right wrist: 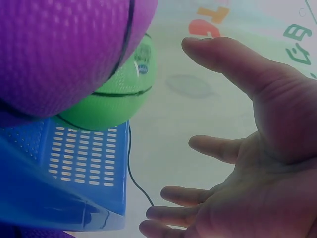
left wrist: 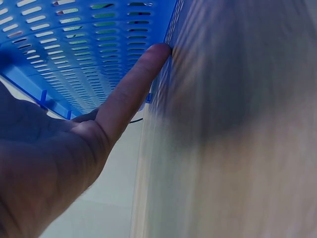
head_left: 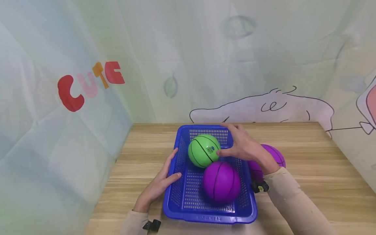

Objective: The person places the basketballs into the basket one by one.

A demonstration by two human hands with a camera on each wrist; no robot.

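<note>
A blue plastic basket [head_left: 210, 217] with slotted walls stands on the table, with a green ball [head_left: 202, 150] toward its far end and a purple ball [head_left: 221, 182] nearer. Both balls have black basketball lines. My left hand [head_left: 160, 182] rests at the left side of the basket, its thumb over the rim; in the left wrist view one straight finger [left wrist: 133, 91] touches the slotted wall. My right hand [head_left: 242, 143] is spread above the far right of the basket, beside the green ball. In the right wrist view a gap shows between this hand and the balls.
A second purple ball [head_left: 274, 156] sits on the table just right of the basket, partly behind my right wrist. The wooden table [head_left: 311, 176] meets a printed curtain [head_left: 152, 65] at its back and left edges.
</note>
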